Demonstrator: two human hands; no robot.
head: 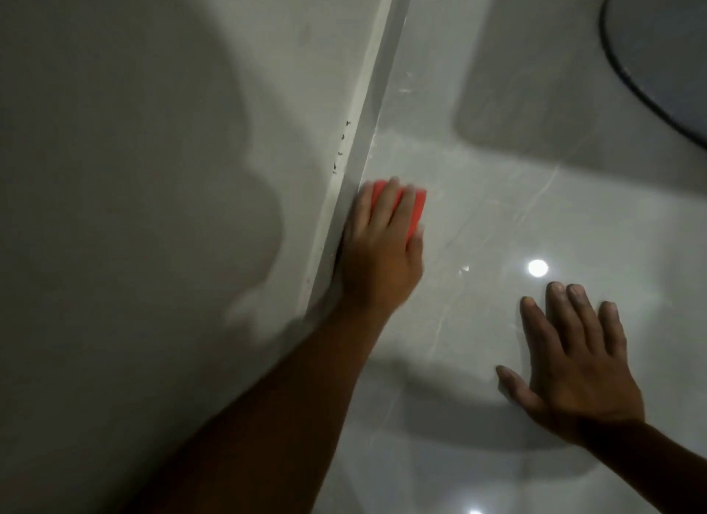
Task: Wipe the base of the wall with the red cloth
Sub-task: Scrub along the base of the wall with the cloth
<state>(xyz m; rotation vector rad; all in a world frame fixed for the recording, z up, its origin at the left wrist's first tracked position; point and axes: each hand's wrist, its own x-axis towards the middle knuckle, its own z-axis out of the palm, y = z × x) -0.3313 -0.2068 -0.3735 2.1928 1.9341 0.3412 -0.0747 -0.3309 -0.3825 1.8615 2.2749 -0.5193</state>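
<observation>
Where the grey wall (153, 169) meets the glossy floor (535, 215), the left hand (377, 245) presses the red cloth (415, 207) flat under its fingers against the pale skirting strip (346, 169), grasping it. The right hand (574, 364) lies open, palm down, fingers spread on the floor, well apart from the cloth.

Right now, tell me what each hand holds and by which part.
The left hand presses the red cloth against the wall base, fingers spread over its top. The right hand holds nothing, flat on the floor.
</observation>
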